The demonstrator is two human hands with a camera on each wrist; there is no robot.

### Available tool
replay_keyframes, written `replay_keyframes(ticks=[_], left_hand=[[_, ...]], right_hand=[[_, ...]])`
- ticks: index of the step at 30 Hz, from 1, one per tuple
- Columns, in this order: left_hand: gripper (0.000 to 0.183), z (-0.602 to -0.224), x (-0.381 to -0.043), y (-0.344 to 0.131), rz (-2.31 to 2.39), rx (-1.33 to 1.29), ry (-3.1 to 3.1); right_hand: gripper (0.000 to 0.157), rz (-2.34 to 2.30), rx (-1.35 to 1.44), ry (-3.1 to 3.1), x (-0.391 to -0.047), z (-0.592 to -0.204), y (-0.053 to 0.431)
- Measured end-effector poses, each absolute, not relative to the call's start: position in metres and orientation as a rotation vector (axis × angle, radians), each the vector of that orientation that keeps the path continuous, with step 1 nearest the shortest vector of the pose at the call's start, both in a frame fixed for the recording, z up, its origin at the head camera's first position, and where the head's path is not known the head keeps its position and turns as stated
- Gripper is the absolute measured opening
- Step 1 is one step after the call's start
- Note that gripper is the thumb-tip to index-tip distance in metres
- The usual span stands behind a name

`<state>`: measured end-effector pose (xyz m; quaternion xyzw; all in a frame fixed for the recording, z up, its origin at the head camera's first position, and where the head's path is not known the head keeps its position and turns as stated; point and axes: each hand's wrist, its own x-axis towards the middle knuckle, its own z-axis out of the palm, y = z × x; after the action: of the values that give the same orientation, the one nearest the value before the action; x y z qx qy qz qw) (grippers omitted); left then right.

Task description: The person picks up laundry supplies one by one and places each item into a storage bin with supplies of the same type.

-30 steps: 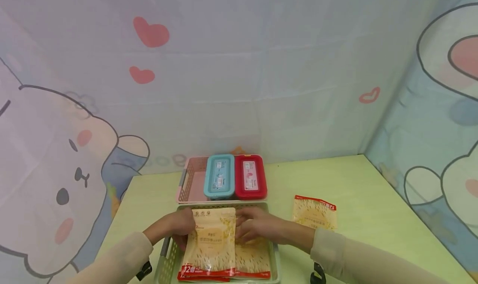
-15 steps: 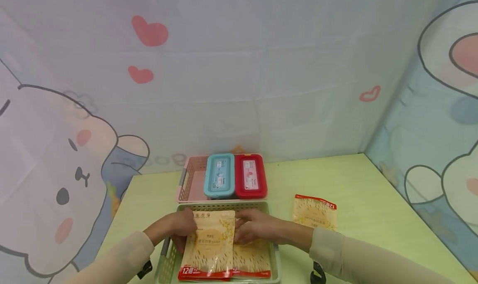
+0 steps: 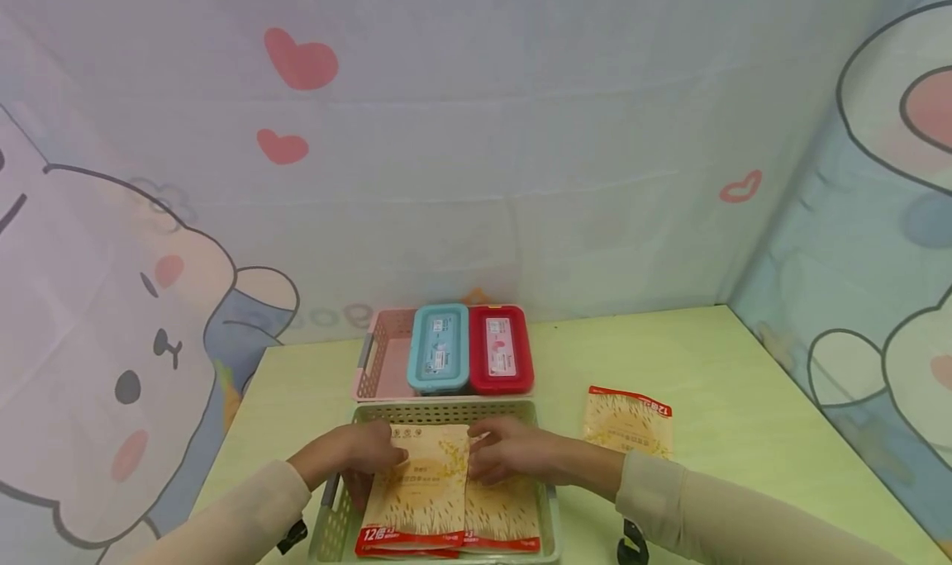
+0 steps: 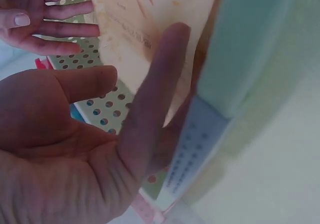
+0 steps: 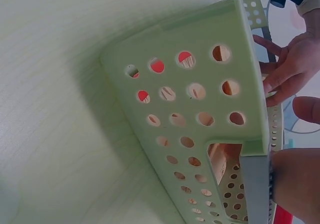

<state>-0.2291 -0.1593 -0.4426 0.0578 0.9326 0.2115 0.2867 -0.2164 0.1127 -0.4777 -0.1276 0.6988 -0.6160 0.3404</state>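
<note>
A cream-yellow pouch (image 3: pixel 420 499) with a red bottom band lies in the left part of a green basket (image 3: pixel 551 532). Beside and partly beneath it is a similar pouch (image 3: pixel 504 515). My left hand (image 3: pixel 368 448) rests at the upper left of the top pouch; its index finger (image 4: pixel 165 58) lies extended against the pouch in the left wrist view, and the thumb stands apart. My right hand (image 3: pixel 513 451) is at the top pouch's right edge, above the right pouch. Its fingers look straight in the left wrist view. The basket wall (image 5: pixel 195 103) hides most of the pouches in the right wrist view.
Behind the green basket stands a pink basket (image 3: pixel 390 358) holding a blue lidded box (image 3: pixel 439 348) and a red lidded box (image 3: pixel 501 350). Another yellow pouch (image 3: pixel 628 423) lies on the table (image 3: pixel 669 350), to the right. Printed cloth walls surround the table.
The top pouch has settled slightly lower in the basket, and its upper edge has shifted toward me. My left hand has moved a little right over its corner. The right hand stays nearly still.
</note>
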Motion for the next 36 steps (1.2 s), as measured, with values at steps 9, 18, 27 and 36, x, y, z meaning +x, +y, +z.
replay_keyframes(ticks=[9, 18, 27, 36], left_hand=[[0.049, -0.434, -0.231, -0.162, 0.561, 0.064, 2.399], [0.060, -0.435, -0.233, -0.162, 0.566, 0.093, 2.411], [0.050, -0.431, -0.231, -0.160, 0.441, 0.233, 2.472], [0.039, -0.426, -0.228, -0.156, 0.320, 0.356, 2.547]], right_hand=[[0.060, -1.634, -0.340, 1.849, -0.216, -0.474, 0.112], [0.057, -1.633, -0.358, 1.850, -0.216, -0.473, 0.112], [0.056, -1.618, -0.401, 1.831, -0.216, -0.471, 0.119], [0.049, -1.561, -0.479, 1.863, -0.212, -0.466, 0.130]])
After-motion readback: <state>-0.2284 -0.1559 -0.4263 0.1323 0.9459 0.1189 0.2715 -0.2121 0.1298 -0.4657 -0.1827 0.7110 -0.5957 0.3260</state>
